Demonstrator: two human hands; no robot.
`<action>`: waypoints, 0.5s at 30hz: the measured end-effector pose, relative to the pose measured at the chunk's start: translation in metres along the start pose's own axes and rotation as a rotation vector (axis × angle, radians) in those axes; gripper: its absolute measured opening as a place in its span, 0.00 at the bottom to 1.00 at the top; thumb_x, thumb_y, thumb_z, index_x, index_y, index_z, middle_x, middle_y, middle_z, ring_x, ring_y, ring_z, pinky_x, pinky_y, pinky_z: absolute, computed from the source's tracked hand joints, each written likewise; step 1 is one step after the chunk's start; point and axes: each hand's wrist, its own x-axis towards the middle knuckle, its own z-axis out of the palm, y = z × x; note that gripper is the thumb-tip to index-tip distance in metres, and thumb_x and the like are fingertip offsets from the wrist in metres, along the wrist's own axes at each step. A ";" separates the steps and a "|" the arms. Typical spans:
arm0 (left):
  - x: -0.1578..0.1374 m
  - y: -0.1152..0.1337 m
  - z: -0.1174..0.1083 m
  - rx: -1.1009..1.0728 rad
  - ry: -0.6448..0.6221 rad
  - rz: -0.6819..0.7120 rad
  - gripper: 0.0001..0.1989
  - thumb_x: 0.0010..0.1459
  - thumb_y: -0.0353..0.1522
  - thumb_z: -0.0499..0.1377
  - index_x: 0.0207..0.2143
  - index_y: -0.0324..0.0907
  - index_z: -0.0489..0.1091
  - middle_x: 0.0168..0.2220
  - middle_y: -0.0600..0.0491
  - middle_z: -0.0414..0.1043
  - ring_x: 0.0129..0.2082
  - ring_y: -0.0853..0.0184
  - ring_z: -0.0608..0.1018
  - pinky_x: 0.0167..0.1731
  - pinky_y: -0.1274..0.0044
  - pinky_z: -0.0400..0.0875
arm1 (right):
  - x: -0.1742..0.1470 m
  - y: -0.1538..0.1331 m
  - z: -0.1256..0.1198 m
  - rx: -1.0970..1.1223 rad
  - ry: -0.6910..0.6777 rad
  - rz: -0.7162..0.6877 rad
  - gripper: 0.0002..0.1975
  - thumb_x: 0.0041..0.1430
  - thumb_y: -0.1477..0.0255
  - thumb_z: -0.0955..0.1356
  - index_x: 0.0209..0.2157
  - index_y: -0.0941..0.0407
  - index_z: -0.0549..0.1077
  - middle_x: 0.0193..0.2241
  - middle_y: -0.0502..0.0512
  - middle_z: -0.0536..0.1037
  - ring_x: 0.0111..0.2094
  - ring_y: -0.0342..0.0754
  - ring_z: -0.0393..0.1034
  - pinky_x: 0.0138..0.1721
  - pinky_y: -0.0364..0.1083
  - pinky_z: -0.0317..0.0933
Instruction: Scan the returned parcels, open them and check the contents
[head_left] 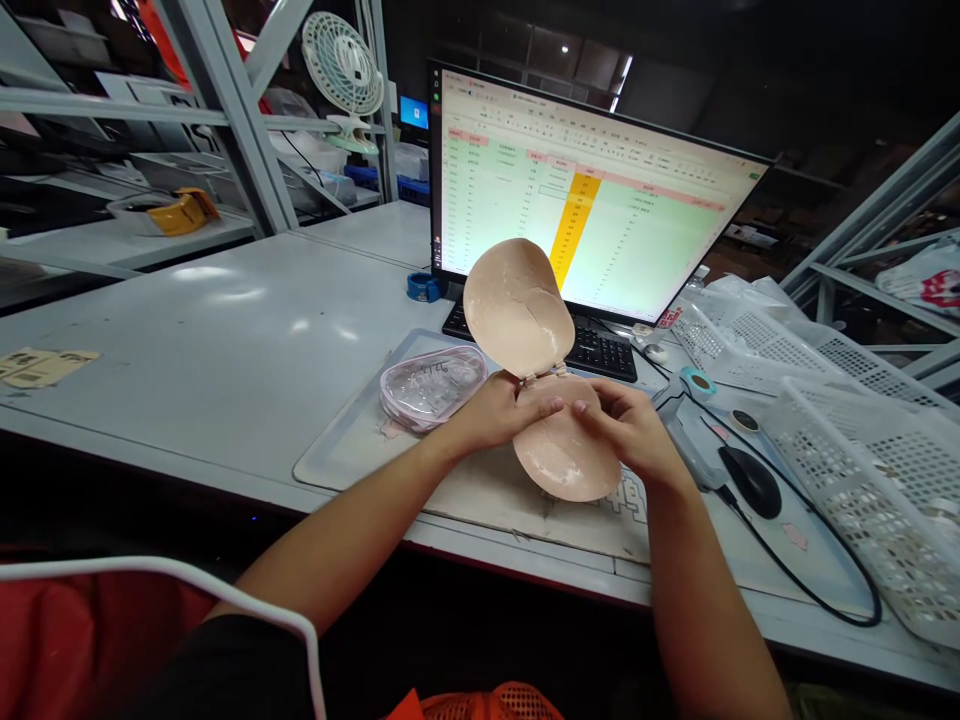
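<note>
A beige stick-on bra [519,305] of two shiny cups, joined by a small clasp in the middle, is held up over the desk mat. One cup stands above, in front of the monitor; the other hangs below, toward me. My left hand [504,410] grips it near the clasp, thumb on the lower cup. From the other side my right hand [626,425] pinches the same cup, its thumb on the surface and its fingers behind. Left of my left hand lies a clear zip pouch [433,385] with pink edging and handwritten marks.
Behind the bra stand a monitor [592,200] showing a spreadsheet and a black keyboard [600,352]. On the right are a black mouse [750,480], a looping cable and white perforated baskets [862,480]. A blue tape roll [424,287] and a fan [343,65] are farther back.
</note>
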 end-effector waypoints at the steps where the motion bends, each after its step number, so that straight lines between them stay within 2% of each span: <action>1: 0.000 0.000 0.000 -0.007 -0.003 -0.004 0.27 0.61 0.47 0.68 0.56 0.41 0.75 0.55 0.44 0.79 0.55 0.49 0.79 0.56 0.62 0.75 | 0.000 0.000 0.000 -0.006 0.000 -0.002 0.21 0.64 0.56 0.74 0.53 0.53 0.81 0.44 0.57 0.85 0.43 0.53 0.79 0.42 0.50 0.73; 4: 0.001 -0.001 -0.001 -0.066 -0.027 0.016 0.30 0.61 0.51 0.67 0.56 0.40 0.75 0.55 0.43 0.79 0.55 0.48 0.79 0.57 0.62 0.75 | 0.000 0.002 -0.002 -0.029 0.001 -0.010 0.21 0.64 0.56 0.73 0.53 0.53 0.81 0.45 0.58 0.85 0.44 0.55 0.78 0.43 0.51 0.73; 6: 0.003 -0.002 -0.001 -0.147 -0.023 0.043 0.32 0.63 0.55 0.62 0.54 0.38 0.76 0.54 0.41 0.79 0.56 0.48 0.79 0.58 0.61 0.74 | 0.000 0.003 -0.003 -0.049 0.001 -0.015 0.21 0.65 0.56 0.73 0.54 0.53 0.81 0.46 0.58 0.84 0.45 0.55 0.78 0.44 0.52 0.73; 9: 0.007 -0.006 -0.002 -0.335 0.111 -0.007 0.34 0.66 0.58 0.57 0.51 0.37 0.77 0.49 0.41 0.81 0.54 0.47 0.80 0.58 0.60 0.76 | -0.001 0.004 -0.004 -0.066 -0.014 -0.010 0.21 0.65 0.56 0.72 0.55 0.52 0.81 0.46 0.57 0.84 0.47 0.56 0.77 0.46 0.53 0.73; 12: 0.012 -0.010 -0.003 -0.493 0.291 -0.103 0.30 0.61 0.54 0.64 0.51 0.38 0.76 0.44 0.44 0.83 0.50 0.47 0.83 0.49 0.61 0.82 | -0.002 0.003 -0.003 -0.045 -0.050 -0.004 0.20 0.65 0.57 0.73 0.54 0.51 0.82 0.46 0.57 0.84 0.46 0.55 0.77 0.45 0.52 0.72; 15: 0.016 -0.013 -0.004 -0.551 0.354 -0.134 0.27 0.60 0.51 0.66 0.48 0.38 0.77 0.37 0.45 0.83 0.45 0.46 0.85 0.43 0.61 0.84 | -0.004 0.000 -0.001 -0.026 -0.085 0.002 0.19 0.64 0.56 0.74 0.51 0.52 0.83 0.45 0.57 0.83 0.43 0.54 0.77 0.41 0.51 0.73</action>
